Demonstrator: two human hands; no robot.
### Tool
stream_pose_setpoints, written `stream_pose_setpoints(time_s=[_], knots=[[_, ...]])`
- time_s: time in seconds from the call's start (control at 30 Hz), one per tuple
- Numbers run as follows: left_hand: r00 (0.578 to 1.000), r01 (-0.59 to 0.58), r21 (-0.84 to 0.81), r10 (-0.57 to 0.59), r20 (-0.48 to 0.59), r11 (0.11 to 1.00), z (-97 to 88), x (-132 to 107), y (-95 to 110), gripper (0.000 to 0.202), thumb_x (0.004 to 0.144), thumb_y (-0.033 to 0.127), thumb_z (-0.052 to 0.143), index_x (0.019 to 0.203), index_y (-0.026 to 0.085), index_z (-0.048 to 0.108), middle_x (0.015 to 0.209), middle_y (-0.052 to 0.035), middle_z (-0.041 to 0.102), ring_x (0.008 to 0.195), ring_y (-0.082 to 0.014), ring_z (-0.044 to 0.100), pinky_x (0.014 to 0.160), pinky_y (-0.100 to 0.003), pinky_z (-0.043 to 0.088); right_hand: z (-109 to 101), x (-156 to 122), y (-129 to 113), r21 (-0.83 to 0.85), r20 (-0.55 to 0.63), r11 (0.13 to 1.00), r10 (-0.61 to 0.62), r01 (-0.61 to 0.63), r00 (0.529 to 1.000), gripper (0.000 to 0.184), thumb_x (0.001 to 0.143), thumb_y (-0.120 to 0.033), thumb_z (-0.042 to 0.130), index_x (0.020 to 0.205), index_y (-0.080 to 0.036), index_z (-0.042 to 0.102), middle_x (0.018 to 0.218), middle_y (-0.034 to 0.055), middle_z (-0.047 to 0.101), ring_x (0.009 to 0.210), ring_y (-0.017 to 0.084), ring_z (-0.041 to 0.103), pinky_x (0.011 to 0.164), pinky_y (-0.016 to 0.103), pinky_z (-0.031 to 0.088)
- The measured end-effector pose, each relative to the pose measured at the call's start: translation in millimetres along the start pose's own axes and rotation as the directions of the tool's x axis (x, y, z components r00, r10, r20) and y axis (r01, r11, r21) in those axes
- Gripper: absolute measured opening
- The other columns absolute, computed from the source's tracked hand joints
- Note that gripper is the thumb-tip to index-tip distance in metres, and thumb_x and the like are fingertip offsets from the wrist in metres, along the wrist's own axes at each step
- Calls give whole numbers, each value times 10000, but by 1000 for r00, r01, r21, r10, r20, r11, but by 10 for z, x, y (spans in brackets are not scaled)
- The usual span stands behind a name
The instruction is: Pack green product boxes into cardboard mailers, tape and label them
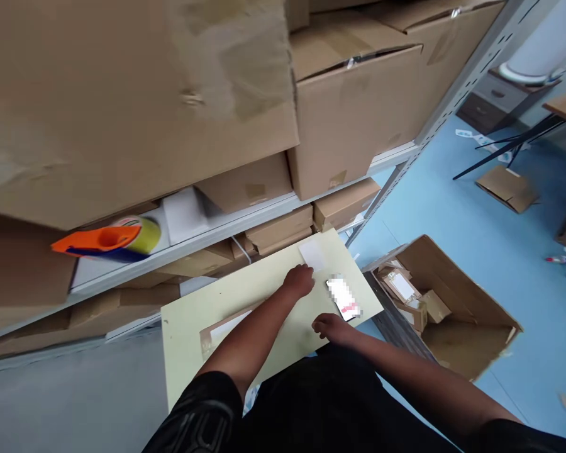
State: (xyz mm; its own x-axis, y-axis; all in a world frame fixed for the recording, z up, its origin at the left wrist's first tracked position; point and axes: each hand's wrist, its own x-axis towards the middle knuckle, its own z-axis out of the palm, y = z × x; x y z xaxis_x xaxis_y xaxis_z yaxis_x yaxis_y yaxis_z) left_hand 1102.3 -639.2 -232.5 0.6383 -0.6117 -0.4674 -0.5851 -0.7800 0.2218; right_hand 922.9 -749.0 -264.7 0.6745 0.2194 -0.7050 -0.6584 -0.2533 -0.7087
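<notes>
My left hand point(299, 281) is over the pale yellow board point(268, 296), its fingers closed at the lower edge of a small white sheet of paper point(312, 254). Closer to my body, my right hand point(330, 326) is curled shut above the board's near edge. Whatever its fingers hold, if anything, is hidden. A phone point(343, 298) with a bright, blurred-out screen lies beside my right hand. Partly covered by my left forearm is a flat brown cardboard package point(208, 336) with a white label on it.
Shelving with cardboard boxes point(353, 113) rises ahead. A tape dispenser point(108, 242) with yellow tape sits on a shelf at left. On the right stands an open carton point(466, 302) containing small boxes point(434, 306). Flattened cardboard point(507, 187) lies on the blue floor.
</notes>
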Motion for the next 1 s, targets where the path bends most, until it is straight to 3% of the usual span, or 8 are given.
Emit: stream_pose_setpoints(time_s=[0.13, 0.27, 0.53, 1.0], knots=[[999, -32, 59, 32, -5, 998, 169, 424, 51, 285, 913, 312, 616, 1143, 155, 675, 1212, -157, 640, 1182, -314, 569, 938, -414, 491, -217, -30, -66, 31, 1, 999, 12, -12, 1000, 277, 905, -441, 599, 957, -188, 701, 926, 57, 725, 741, 163, 675, 647, 261, 460], [998, -52, 96, 54, -20, 994, 304, 598, 12, 256, 937, 178, 539, 1154, 128, 665, 1226, -174, 616, 1195, -311, 546, 943, -427, 480, -305, -23, -32, 92, 10, 994, 51, -51, 999, 265, 900, -432, 609, 948, -187, 698, 929, 50, 724, 737, 154, 673, 678, 263, 473], [993, -116, 118, 115, 11, 986, 323, 588, 13, 301, 923, 35, 452, 1059, 96, 714, 1091, -188, 669, 1062, -291, 626, 854, -411, 492, -364, 60, -59, 149, 20, 982, 116, -118, 993, 250, 888, -439, 608, 901, -198, 672, 924, 54, 732, 751, 166, 680, 670, 271, 469], [984, -173, 116, 175, -13, 978, 339, 500, -125, 305, 939, 27, 430, 1078, 100, 692, 1085, -177, 668, 1056, -282, 629, 898, -414, 468, -297, 166, 8, 170, -12, 980, 106, -102, 994, 259, 895, -422, 585, 913, -181, 677, 903, 60, 734, 711, 154, 673, 638, 261, 468]])
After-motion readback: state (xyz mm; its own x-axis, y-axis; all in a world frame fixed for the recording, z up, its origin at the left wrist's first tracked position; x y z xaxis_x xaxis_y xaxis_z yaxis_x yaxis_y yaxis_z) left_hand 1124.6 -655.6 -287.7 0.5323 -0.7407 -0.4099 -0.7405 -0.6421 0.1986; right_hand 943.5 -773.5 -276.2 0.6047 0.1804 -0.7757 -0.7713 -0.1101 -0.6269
